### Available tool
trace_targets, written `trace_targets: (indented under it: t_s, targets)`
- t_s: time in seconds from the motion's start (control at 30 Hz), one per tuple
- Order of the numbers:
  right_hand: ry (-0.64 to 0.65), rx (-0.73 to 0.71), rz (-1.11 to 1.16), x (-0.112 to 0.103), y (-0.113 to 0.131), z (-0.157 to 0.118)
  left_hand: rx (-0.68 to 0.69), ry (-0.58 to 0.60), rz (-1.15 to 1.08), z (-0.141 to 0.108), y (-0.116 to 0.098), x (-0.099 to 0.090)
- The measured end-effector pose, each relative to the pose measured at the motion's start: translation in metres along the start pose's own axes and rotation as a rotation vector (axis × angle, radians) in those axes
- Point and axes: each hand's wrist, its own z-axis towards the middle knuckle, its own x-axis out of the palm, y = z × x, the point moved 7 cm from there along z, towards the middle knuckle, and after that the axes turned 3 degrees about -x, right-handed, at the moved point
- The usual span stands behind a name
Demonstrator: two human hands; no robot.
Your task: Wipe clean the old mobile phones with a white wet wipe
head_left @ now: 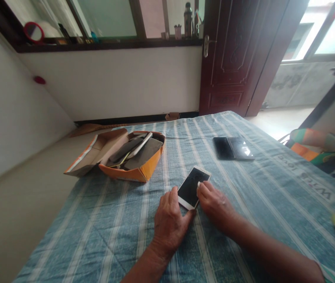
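White wall (111, 82) and dark red door (229, 59) bound the far side of the room. Blue striped cloth (126, 220) covers the work surface. Orange box (152, 163) stands at the far left of the cloth, with its lid (96, 153) open toward the left. Several flat items (126, 151) lie inside, overlapping. Two dark flat devices (224, 148) lie side by side at the far right, well apart from the hands.

Progress: handling of the phone (188, 189) appears to be under way and not complete, since both hands are engaged at it. Neither hand touches the box contents or the two devices; whether these are done or left cannot be determined.

Grip, left hand (170, 220): clamped on the phone, fingers along the left edge, thumb at the near end.
Grip, right hand (216, 202): fingertips together on a small white piece (198, 184) at the right side of the screen. Contact pressure cannot be determined.

Phone: positioned mid-cloth between the hands, far end angled right. Body is slim and rectangular, with a white border, a broader white near band and a dark, apparently unlit screen.
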Motion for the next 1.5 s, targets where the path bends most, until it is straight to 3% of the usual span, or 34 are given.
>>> trace_targets:
  t_s: [0.13, 0.23, 0.37, 0.53, 0.63, 0.77, 0.9, 1.0, 1.1, 1.3, 1.5]
  targets:
    - [-0.122, -0.117, -0.008, -0.004, 0.024, -0.012, 0.006, -0.004, 0.008, 0.0, 0.0, 0.0]
    - [-0.139, -0.146, -0.015, -0.002, 0.024, -0.014, 0.027, -0.016, 0.023, 0.0, -0.002, -0.001]
    - [-0.092, -0.072, -0.021, 0.0, 0.002, -0.006, 0.022, 0.013, 0.028, 0.002, -0.003, -0.002]
    - [0.012, 0.129, 0.123, -0.003, -0.042, 0.0, 0.014, 0.113, 0.055, 0.004, -0.007, -0.001]
    - [-0.027, 0.241, 0.203, -0.01, -0.065, -0.005, 0.036, 0.118, 0.082, 0.005, -0.011, -0.004]
    - [-0.133, 0.261, 0.333, -0.015, -0.074, -0.01, 0.078, 0.134, 0.124, 0.006, -0.013, -0.004]
    - [-0.229, 0.253, 0.396, -0.023, -0.071, -0.011, 0.143, 0.137, 0.173, 0.008, -0.015, -0.006]
    - [-0.333, 0.25, 0.32, -0.038, -0.065, -0.012, 0.177, 0.111, 0.194, 0.01, -0.016, -0.01]
    - [-0.389, 0.134, 0.226, -0.051, -0.044, -0.009, 0.177, 0.112, 0.162, 0.013, -0.015, -0.014]
    - [-0.366, -0.181, 0.181, -0.052, 0.009, 0.006, 0.15, 0.101, 0.061, 0.016, -0.007, -0.016]
    - [-0.346, -0.218, 0.137, -0.042, 0.012, 0.021, 0.101, 0.121, -0.012, 0.019, 0.002, -0.015]
